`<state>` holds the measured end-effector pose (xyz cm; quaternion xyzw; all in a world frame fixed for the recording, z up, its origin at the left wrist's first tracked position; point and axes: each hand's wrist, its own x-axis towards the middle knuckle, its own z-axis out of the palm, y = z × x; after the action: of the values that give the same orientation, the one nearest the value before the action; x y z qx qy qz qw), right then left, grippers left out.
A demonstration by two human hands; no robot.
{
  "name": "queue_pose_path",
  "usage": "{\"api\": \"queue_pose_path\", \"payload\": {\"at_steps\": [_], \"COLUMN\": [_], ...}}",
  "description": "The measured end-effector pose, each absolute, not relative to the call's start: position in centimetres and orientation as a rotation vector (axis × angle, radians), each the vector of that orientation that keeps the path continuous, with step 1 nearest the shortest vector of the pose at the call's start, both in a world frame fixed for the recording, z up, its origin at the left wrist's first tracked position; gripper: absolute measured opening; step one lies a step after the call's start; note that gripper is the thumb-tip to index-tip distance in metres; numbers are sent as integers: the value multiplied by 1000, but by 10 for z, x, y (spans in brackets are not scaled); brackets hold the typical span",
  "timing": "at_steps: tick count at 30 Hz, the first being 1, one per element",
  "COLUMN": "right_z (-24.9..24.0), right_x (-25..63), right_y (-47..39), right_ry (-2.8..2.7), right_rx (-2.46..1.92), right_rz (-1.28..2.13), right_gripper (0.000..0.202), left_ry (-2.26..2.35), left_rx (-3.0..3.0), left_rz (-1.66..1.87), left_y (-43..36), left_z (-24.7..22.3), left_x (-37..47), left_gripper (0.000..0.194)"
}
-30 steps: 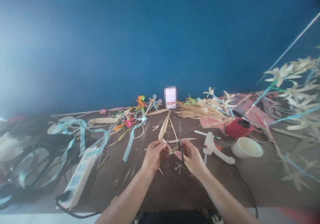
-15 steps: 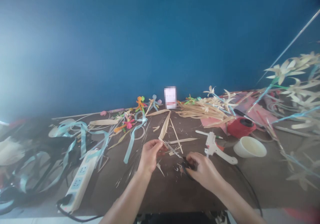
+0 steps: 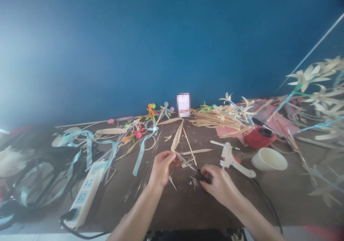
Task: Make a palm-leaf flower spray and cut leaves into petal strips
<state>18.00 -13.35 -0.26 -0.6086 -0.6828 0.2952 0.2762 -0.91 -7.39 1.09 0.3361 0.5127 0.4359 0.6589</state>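
Observation:
My left hand pinches the lower end of a pale dried husk strip that points away toward the wall. In my right hand are black-handled scissors, their blades reaching left to the husk at my left fingertips. Whether the blades are fully closed is too small to tell. Another husk piece and a thin strip lie just beyond the scissors. Small pale scraps are scattered between and below my hands.
To the right are a white glue gun, a white cup, a red roll and husk flowers. A power strip and blue ribbon lie left. A blue wall stands behind.

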Motion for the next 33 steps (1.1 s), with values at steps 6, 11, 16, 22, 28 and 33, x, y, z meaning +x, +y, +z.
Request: {"api": "queue_pose_path", "payload": {"at_steps": [6,11,16,22,28,33], "right_z": [0,1,2,2,3,8], "right_x": [181,181,183,182,181,181], "right_y": [-134,-134,-133,-133,-133,-134], "right_ry": [-1845,-1871,-1880,-1888,-1914,-1947], "right_rx": [-1659,-1672,-1672,-1650,-1658,-1672], "right_rz": [770,733,726,743,707,674], "right_gripper": [18,17,14,17,20,20], "left_ry": [1135,1116,1122,1126,1130,1128], "left_rx": [735,732,742,759,778,769], "left_rz": [992,991,981,970,968,992], "left_y": [-74,-74,-74,-75,-78,-79], "left_z": [11,11,11,11,8,5], "left_x": [-8,-8,-9,-9,-6,-5], "left_gripper": [16,16,16,18,16,13]}}
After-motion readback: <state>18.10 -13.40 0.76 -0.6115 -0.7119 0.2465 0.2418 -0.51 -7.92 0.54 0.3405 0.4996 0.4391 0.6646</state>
